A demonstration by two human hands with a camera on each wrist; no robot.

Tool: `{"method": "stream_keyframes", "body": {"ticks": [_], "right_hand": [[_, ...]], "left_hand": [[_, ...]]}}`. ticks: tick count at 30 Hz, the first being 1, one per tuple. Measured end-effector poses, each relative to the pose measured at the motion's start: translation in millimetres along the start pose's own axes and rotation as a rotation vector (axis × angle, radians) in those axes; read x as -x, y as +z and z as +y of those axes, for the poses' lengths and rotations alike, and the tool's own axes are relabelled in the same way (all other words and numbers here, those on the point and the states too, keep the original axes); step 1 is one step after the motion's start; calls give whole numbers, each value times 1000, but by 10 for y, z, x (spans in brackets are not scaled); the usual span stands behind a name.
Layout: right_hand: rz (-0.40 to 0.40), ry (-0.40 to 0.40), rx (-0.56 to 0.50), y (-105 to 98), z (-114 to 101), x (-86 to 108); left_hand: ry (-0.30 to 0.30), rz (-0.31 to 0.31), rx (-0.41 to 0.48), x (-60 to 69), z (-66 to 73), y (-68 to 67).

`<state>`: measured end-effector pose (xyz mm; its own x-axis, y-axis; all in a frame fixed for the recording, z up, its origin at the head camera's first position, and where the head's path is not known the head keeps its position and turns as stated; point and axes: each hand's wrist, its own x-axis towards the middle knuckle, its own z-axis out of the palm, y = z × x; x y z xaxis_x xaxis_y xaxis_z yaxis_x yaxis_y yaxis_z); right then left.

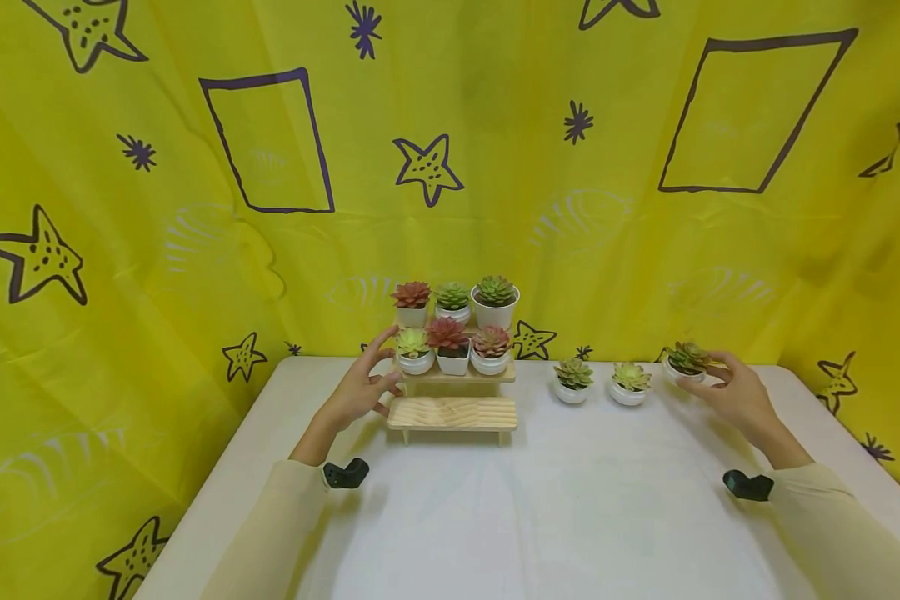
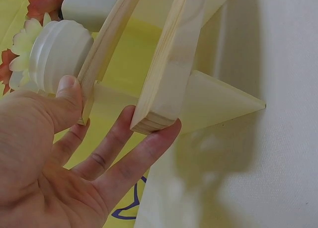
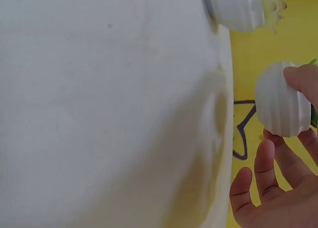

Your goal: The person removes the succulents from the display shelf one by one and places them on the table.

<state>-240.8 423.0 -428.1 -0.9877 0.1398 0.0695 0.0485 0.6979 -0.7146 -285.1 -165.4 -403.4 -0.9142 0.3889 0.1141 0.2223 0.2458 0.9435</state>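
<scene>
My right hand (image 1: pixel 735 396) pinches a small white ribbed pot with a green artificial succulent (image 1: pixel 686 358) between thumb and fingers. In the right wrist view the white pot (image 3: pixel 283 100) is raised off the table, its plant mostly hidden by the hand. At the left end of a tiered wooden stand (image 1: pixel 453 414), my left hand (image 1: pixel 356 390) touches the boards with spread fingers. Up close, the left thumb lies at the end of one board and two fingertips rest against the end of another board (image 2: pixel 166 69). Several potted succulents (image 1: pixel 450 337) fill the upper two tiers; the lowest tier is bare.
Two potted succulents, one green (image 1: pixel 572 381) and one pale yellow-green (image 1: pixel 628 383), stand on the white table (image 1: pixel 570 500) between the stand and my right hand. A yellow patterned curtain (image 1: pixel 495 233) hangs behind the table and along both sides.
</scene>
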Motion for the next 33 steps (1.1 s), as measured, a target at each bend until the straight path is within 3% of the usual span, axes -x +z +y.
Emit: {"method": "stream_keyframes", "body": {"ticks": [11,21,33], "right_hand": [[-23,23,10,-15,181,15],[-36,16,49,3,222,4],[-98,38,14,-24,266,-3]], "left_hand": [[0,0,-2,6,3,-2],[6,-2,2,-1,-5,-3],[10,0,-6,7,2,-5]]}}
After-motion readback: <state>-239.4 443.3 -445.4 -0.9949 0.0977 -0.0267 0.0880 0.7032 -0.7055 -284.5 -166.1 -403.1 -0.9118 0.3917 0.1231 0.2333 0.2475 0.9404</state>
